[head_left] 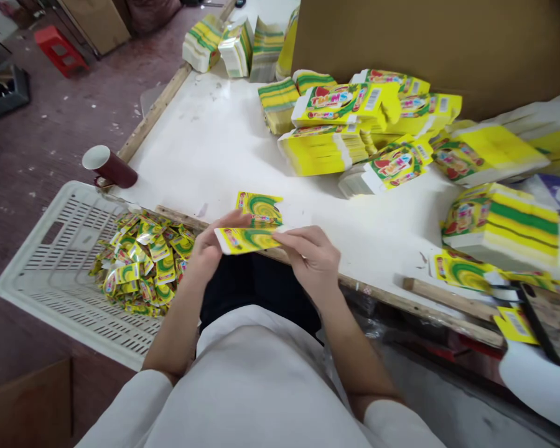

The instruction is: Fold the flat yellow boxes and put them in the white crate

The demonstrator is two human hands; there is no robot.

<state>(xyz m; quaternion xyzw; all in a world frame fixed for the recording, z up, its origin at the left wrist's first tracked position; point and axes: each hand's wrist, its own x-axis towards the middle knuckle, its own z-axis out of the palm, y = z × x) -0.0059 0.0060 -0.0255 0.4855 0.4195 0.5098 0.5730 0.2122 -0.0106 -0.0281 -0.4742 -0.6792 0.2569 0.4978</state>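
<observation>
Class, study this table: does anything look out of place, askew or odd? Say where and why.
The mug stands at the table's near left corner, by the basket, where a knock might tip it; its lean may be lens distortion. Toward the back, cartons lie heaped askew, unlike the row at far left.

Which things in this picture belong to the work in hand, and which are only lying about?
Seemingly part of the work:
held yellow packet
similar packet on the table
stacks of printed card
basket
packets inside it

Seemingly just lying about:
mug
probable phone
red stool
</observation>
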